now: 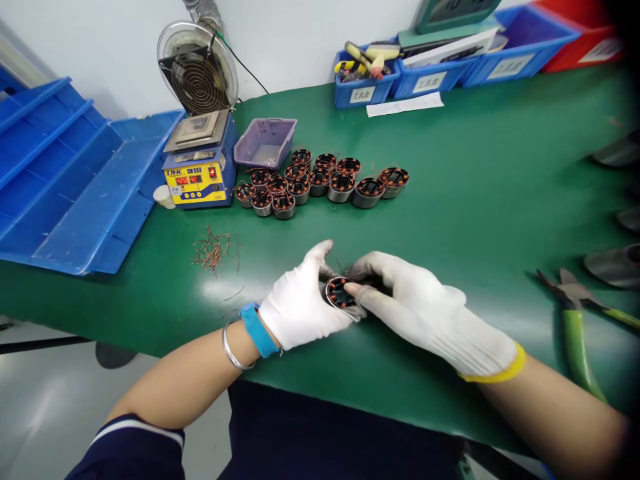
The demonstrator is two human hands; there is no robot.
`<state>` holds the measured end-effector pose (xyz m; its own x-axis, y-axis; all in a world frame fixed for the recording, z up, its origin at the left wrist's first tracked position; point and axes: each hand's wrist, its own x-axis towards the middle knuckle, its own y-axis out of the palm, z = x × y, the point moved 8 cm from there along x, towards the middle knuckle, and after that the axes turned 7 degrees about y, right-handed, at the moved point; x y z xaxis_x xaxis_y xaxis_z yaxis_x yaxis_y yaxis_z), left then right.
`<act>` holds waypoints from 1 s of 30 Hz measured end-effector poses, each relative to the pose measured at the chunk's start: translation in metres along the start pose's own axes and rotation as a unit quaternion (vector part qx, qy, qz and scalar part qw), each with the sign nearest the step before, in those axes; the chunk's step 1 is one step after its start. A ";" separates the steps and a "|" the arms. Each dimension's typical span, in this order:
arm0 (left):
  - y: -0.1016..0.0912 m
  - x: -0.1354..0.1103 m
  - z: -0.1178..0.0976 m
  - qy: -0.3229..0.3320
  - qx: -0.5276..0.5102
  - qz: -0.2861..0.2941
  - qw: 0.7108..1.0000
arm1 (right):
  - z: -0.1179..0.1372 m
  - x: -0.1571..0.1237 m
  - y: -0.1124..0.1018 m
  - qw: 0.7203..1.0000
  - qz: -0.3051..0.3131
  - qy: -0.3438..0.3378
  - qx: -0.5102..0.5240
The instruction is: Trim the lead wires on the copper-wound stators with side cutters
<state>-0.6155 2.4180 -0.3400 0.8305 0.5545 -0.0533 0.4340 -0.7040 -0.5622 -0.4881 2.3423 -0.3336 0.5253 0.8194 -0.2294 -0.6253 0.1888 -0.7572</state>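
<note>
A ring-shaped motor stator (342,301) with copper windings and a metal outer wall is held just above the green tabletop, its open face turned up. My left hand (310,300), in a white glove, wraps round its left side and underside. My right hand (410,300), gloved too with a yellow cuff, grips the right rim, its bare thumb tip over the opening. Thin dark wire ends stick up behind the ring near my right fingers. What the hidden fingertips pinch there is too small to tell. Several similar stators (300,192) stand grouped farther back.
Behind the scattered copper wire clippings (213,251) stands a blue and yellow solder pot (197,180) with a fan (200,80) above. A purple bin (265,141) sits beside it. Blue trays (85,200) lie left, labelled tool boxes (363,93) at the back, green-handled pliers (575,333) right.
</note>
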 end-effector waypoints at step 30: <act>-0.003 0.007 -0.012 0.099 0.141 0.109 0.979 | 0.016 -0.047 -0.023 0.956 -0.187 -0.186 -0.127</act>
<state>-0.6068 2.4190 -0.3290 0.9559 0.2888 -0.0529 0.1480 -0.6295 -0.7628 -0.5077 2.3083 -0.2953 0.4143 0.8646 0.2844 -0.2490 0.4082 -0.8783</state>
